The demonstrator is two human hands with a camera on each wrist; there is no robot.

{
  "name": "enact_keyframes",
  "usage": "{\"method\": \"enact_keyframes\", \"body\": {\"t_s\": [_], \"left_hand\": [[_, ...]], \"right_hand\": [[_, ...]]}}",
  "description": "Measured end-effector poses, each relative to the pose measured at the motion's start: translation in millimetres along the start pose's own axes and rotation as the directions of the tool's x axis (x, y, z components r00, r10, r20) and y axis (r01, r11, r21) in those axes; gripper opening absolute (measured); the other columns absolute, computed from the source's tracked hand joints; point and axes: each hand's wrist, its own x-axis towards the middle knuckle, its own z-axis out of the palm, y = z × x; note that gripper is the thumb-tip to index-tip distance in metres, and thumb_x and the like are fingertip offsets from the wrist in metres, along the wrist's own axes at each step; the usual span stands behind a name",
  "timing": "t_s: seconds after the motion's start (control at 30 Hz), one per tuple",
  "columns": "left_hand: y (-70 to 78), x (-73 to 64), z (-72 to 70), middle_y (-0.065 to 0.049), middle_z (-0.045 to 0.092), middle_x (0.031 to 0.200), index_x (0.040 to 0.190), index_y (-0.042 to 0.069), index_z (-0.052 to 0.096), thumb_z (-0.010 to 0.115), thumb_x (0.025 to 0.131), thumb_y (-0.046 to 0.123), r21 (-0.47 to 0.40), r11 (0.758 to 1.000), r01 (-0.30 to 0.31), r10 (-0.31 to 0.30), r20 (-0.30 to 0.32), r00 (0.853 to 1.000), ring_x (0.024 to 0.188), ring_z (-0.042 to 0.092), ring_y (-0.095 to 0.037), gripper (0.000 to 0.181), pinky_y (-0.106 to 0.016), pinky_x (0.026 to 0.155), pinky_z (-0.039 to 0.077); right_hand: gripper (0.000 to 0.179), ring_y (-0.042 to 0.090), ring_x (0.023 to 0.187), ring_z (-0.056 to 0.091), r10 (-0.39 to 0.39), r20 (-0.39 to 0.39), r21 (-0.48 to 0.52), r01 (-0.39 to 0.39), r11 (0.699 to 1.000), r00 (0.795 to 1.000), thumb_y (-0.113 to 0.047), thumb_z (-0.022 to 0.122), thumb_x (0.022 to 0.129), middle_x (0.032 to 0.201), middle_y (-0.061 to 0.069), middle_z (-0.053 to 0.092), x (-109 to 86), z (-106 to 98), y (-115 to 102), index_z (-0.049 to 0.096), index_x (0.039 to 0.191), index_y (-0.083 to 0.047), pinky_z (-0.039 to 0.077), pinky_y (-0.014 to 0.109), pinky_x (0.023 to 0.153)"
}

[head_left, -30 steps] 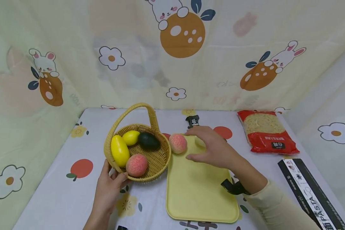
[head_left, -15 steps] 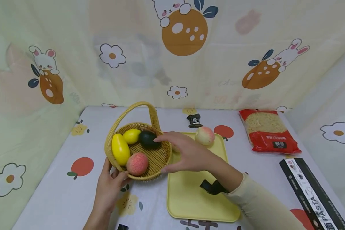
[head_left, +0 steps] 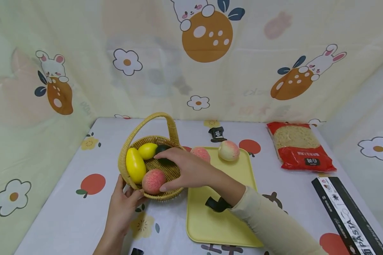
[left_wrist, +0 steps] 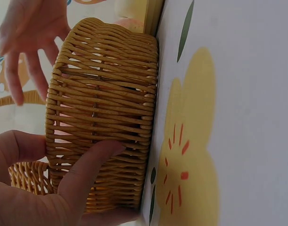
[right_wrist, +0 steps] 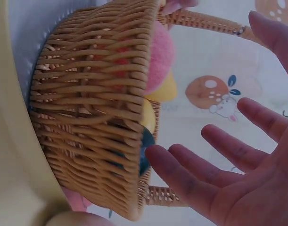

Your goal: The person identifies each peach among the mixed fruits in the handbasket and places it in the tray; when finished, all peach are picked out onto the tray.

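My left hand [head_left: 122,203] grips the near left rim of a wicker basket [left_wrist: 103,103], its thumb against the woven side in the left wrist view. Over the basket's right part hovers my right hand [head_left: 189,170], fingers spread and holding nothing. Inside lie a pink peach [head_left: 154,181], a long yellow mango-shaped fruit [head_left: 135,166], a lemon [head_left: 147,151] and a dark green avocado-like fruit [right_wrist: 146,153], partly hidden by the right hand in the head view. To the right, a yellow tray [head_left: 220,230] bears a pink peach [head_left: 201,153] and a paler peach [head_left: 228,151].
A red bag of dry noodles [head_left: 301,147] lies at the back right, with a long black pasta box [head_left: 348,216] in front of it. Behind the tray sits a small black packet [head_left: 217,134]. A patterned curtain [head_left: 166,81] closes off the back.
My right hand has moved left from over the tray's peaches to over the basket, still without anything in it. The left hand keeps its grip on the basket.
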Motion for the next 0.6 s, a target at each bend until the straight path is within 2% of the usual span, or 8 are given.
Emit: {"method": "enact_keyframes", "body": {"t_s": [0.33,0.6], "left_hand": [[-0.6,0.7,-0.1,-0.004,0.026,0.172,0.171,0.028,0.013,0.06,0.101,-0.001,-0.023,1.0,-0.018,0.018,0.012,1.0,0.141,0.055,-0.029,0.089,-0.037,0.093,0.065],[0.3,1.2,0.4,-0.003,0.026,0.172,0.171,0.029,0.011,0.06,0.1,0.0,-0.031,0.999,-0.011,0.012,0.011,1.0,0.142,0.054,-0.028,0.091,-0.037,0.094,0.065]], "right_hand": [[0.084,0.018,0.145,0.05,0.045,0.114,-0.055,-0.039,0.998,0.993,-0.055,0.082,0.087,0.158,0.0,0.053,20.1,19.1,9.9,0.051,0.157,-0.02,0.047,0.042,0.122],[0.084,0.022,0.138,0.055,0.035,0.196,-0.02,-0.031,0.999,0.98,-0.05,0.084,0.087,0.154,0.006,0.056,32.8,29.5,19.7,0.051,0.157,-0.017,0.048,0.04,0.12]]}}
